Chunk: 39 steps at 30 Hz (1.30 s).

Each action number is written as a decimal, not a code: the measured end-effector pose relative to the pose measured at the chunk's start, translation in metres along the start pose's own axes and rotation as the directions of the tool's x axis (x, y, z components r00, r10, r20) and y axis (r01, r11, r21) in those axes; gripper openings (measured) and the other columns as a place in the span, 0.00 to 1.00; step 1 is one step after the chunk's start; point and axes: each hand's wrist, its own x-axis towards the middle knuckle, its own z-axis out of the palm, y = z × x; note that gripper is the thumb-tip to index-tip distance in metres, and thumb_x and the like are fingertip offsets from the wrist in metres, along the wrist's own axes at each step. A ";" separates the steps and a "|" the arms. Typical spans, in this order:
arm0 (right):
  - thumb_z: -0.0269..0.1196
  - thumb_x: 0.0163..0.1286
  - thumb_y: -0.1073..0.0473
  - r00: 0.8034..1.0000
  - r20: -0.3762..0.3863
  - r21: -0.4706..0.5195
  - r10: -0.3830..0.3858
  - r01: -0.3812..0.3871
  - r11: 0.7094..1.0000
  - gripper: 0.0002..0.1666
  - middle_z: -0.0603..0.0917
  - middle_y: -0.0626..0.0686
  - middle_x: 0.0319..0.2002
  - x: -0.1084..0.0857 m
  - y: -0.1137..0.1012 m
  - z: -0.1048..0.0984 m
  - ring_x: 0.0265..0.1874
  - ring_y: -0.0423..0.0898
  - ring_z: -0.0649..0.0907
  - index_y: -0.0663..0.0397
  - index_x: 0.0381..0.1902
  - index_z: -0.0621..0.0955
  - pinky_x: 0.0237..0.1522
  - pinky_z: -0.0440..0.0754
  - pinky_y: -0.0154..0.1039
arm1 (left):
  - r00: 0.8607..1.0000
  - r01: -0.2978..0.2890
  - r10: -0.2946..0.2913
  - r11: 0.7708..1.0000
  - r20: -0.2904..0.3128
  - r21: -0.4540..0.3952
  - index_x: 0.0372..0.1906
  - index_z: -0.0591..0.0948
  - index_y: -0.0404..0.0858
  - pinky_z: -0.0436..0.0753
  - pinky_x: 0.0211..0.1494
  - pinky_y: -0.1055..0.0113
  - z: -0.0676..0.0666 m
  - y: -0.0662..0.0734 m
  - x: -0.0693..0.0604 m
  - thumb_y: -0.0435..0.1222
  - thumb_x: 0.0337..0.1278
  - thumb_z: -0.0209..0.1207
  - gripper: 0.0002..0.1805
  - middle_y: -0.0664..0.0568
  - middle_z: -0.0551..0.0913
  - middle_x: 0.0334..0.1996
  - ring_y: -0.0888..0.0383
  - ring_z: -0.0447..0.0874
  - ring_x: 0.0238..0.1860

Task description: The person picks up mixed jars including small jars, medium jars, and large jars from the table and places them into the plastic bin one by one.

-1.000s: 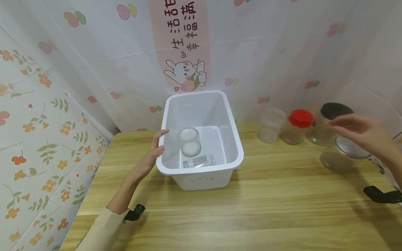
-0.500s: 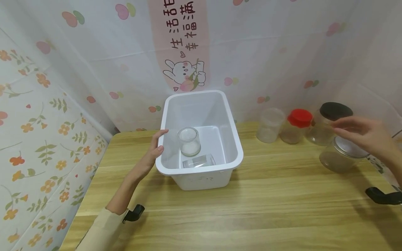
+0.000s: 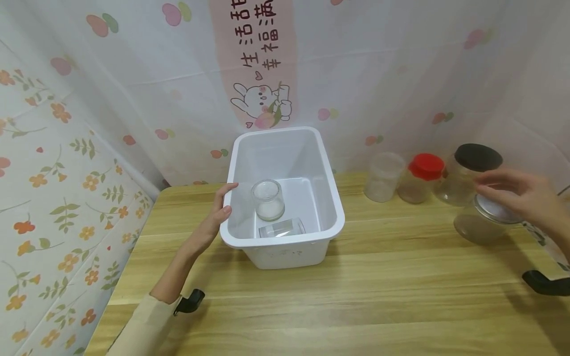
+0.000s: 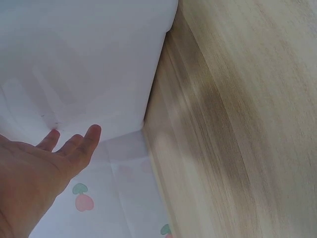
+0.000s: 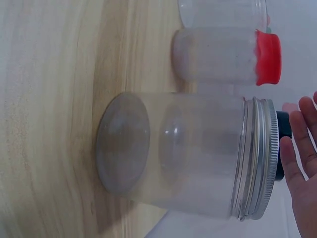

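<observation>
A white plastic basin (image 3: 320,217) stands on the table. My left hand (image 3: 213,217) holds its left rim, with thumb and index finger over the edge. Lower down, the other fingers (image 4: 81,146) lie along the outer wall in the left wrist view. Inside the basin, a clear glass jar (image 3: 269,205) is upright and a clear glass container (image 3: 282,228) lies on its side. Over at the right, my right hand (image 3: 527,195) hovers at the silver lid (image 5: 260,158) of a clear jar (image 3: 478,225), fingers apart and holding nothing.
Behind the silver-lidded jar stand a jar with a black lid (image 3: 477,158), a jar with a red lid (image 3: 426,166) and a clear container (image 3: 384,175). A patterned curtain (image 3: 356,74) hangs along the table's back edge; another (image 3: 67,222) hangs at the left.
My right hand has shifted slightly right and down, closer over the silver lid. The left hand and the basin stay in place.
</observation>
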 end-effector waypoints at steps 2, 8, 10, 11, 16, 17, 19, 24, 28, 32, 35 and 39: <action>0.68 0.71 0.61 1.000 -0.001 -0.020 0.019 -0.019 1.000 0.22 0.81 0.40 0.54 -0.002 0.001 0.000 0.50 0.31 0.76 0.57 0.62 0.80 0.50 0.65 0.24 | 1.000 0.001 -0.001 1.000 -0.002 0.000 0.77 0.47 0.44 0.65 0.60 0.43 0.000 0.000 0.000 0.48 0.74 0.39 0.33 0.39 0.46 0.72 0.36 0.50 0.65; 0.66 0.72 0.60 1.000 -0.014 -0.048 0.028 -0.029 0.998 0.28 0.75 0.35 0.59 -0.008 0.003 0.000 0.56 0.32 0.70 0.52 0.69 0.76 0.62 0.59 0.28 | 1.000 0.004 -0.004 1.000 -0.001 0.004 0.77 0.47 0.45 0.68 0.59 0.46 -0.001 0.000 0.000 0.48 0.73 0.38 0.33 0.38 0.47 0.71 0.33 0.51 0.64; 0.67 0.72 0.61 1.000 -0.025 -0.048 0.018 -0.019 0.999 0.31 0.73 0.33 0.60 -0.010 0.005 0.000 0.58 0.32 0.69 0.51 0.71 0.74 0.59 0.58 0.23 | 1.000 0.004 -0.004 1.000 -0.001 0.002 0.77 0.47 0.44 0.68 0.59 0.46 -0.001 0.001 0.000 0.48 0.73 0.39 0.33 0.38 0.47 0.71 0.34 0.51 0.64; 0.67 0.72 0.61 0.999 -0.031 -0.047 0.011 -0.013 0.999 0.32 0.73 0.33 0.61 -0.011 0.006 0.000 0.59 0.32 0.68 0.50 0.72 0.73 0.57 0.58 0.20 | 1.000 0.004 -0.004 1.000 -0.001 0.003 0.77 0.47 0.44 0.67 0.59 0.46 -0.001 0.001 0.000 0.48 0.73 0.39 0.33 0.38 0.48 0.71 0.34 0.51 0.64; 0.68 0.70 0.61 0.997 -0.079 -0.045 0.022 -0.025 0.999 0.38 0.68 0.36 0.69 -0.015 0.012 0.001 0.65 0.32 0.64 0.47 0.76 0.69 0.66 0.53 0.26 | 1.000 0.006 -0.006 1.000 0.004 0.000 0.77 0.47 0.45 0.66 0.60 0.45 -0.001 0.002 0.001 0.50 0.74 0.39 0.33 0.40 0.48 0.72 0.36 0.51 0.65; 0.68 0.71 0.60 0.995 -0.085 -0.045 0.043 -0.047 0.998 0.40 0.66 0.36 0.71 -0.017 0.013 0.002 0.67 0.33 0.62 0.44 0.77 0.67 0.70 0.51 0.34 | 1.000 0.007 -0.007 1.000 0.006 0.000 0.77 0.47 0.45 0.66 0.60 0.44 -0.001 0.002 0.001 0.50 0.74 0.39 0.33 0.40 0.48 0.72 0.36 0.51 0.65; 0.68 0.71 0.59 0.993 -0.096 -0.028 0.072 -0.075 0.997 0.42 0.62 0.37 0.74 -0.019 0.014 0.002 0.71 0.37 0.58 0.42 0.78 0.65 0.73 0.45 0.48 | 1.000 0.011 -0.011 1.000 0.009 -0.007 0.77 0.47 0.45 0.65 0.60 0.42 -0.001 0.002 0.001 0.50 0.74 0.39 0.33 0.39 0.47 0.72 0.35 0.50 0.66; 0.69 0.69 0.61 0.990 -0.114 0.024 0.086 -0.084 0.996 0.48 0.55 0.42 0.78 -0.024 0.018 0.005 0.75 0.44 0.53 0.37 0.80 0.60 0.73 0.40 0.50 | 1.000 0.019 -0.019 1.000 0.010 -0.020 0.77 0.47 0.46 0.62 0.61 0.40 -0.002 0.001 0.000 0.50 0.74 0.39 0.33 0.40 0.46 0.72 0.34 0.49 0.67; 0.70 0.66 0.65 0.988 -0.141 0.030 0.058 -0.055 0.998 0.55 0.50 0.46 0.80 -0.027 0.026 0.010 0.76 0.43 0.51 0.35 0.82 0.55 0.70 0.44 0.32 | 1.000 0.018 -0.018 1.000 0.008 -0.021 0.77 0.47 0.47 0.63 0.60 0.40 -0.002 0.001 -0.001 0.49 0.74 0.39 0.33 0.40 0.47 0.72 0.33 0.50 0.66; 0.71 0.64 0.66 0.981 -0.175 0.039 0.086 -0.080 0.996 0.60 0.44 0.44 0.80 -0.029 0.031 0.018 0.76 0.46 0.50 0.31 0.82 0.50 0.67 0.47 0.28 | 1.000 0.016 -0.016 1.000 0.011 -0.023 0.77 0.47 0.48 0.64 0.60 0.41 -0.002 0.000 -0.002 0.49 0.74 0.39 0.32 0.40 0.47 0.72 0.33 0.51 0.65; 0.73 0.63 0.65 0.970 -0.215 0.049 0.116 -0.108 0.993 0.63 0.43 0.42 0.80 -0.031 0.033 0.023 0.76 0.45 0.51 0.29 0.82 0.47 0.65 0.50 0.24 | 1.000 0.013 -0.013 1.000 0.015 -0.026 0.77 0.47 0.48 0.62 0.61 0.40 -0.002 0.000 -0.002 0.49 0.75 0.39 0.32 0.40 0.46 0.72 0.34 0.49 0.66; 0.72 0.63 0.67 0.955 -0.266 0.099 0.132 -0.109 0.989 0.64 0.43 0.44 0.81 -0.033 0.037 0.030 0.74 0.41 0.54 0.33 0.82 0.46 0.58 0.55 0.17 | 1.000 0.010 -0.010 1.000 0.017 -0.027 0.77 0.47 0.48 0.61 0.61 0.39 -0.001 0.000 -0.001 0.49 0.75 0.39 0.32 0.39 0.45 0.73 0.34 0.48 0.67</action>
